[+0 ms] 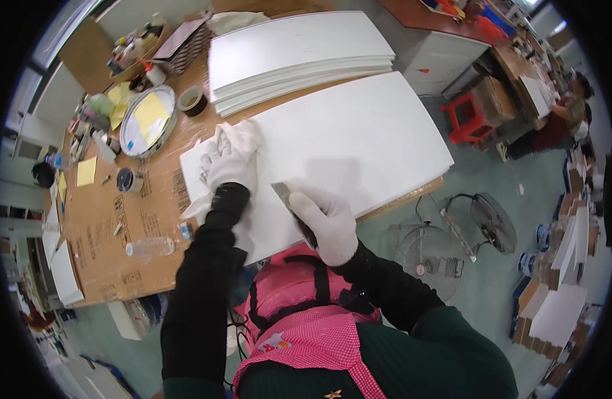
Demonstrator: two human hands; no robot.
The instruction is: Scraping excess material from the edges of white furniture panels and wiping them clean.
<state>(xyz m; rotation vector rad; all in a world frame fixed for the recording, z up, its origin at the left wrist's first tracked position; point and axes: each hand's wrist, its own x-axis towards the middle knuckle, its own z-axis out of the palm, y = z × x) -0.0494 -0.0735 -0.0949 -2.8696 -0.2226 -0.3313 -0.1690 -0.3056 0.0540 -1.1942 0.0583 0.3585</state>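
My left hand [227, 166], in a white glove, rests on the left end of a large white board [359, 136]. Its fingers curl over a bunched white cloth [244, 136], part of which hangs past the board's near left edge. In my right hand [329, 226], also gloved in white, is a scraper [282, 193] with a flat metal blade and a dark handle. The fingers are closed round the handle, and the blade points up and left, just over the board's near part. Whether the blade touches the surface I cannot tell.
Behind the board stands a stack of white boards [299, 50]. Left, on the cardboard-covered table [106, 233], are a roll of tape [192, 101], a round tub lid [136, 136], a small can [129, 179] and a plastic bottle [150, 247]. Floor fans [430, 259] stand at right; another person [562, 120] sits farther off.
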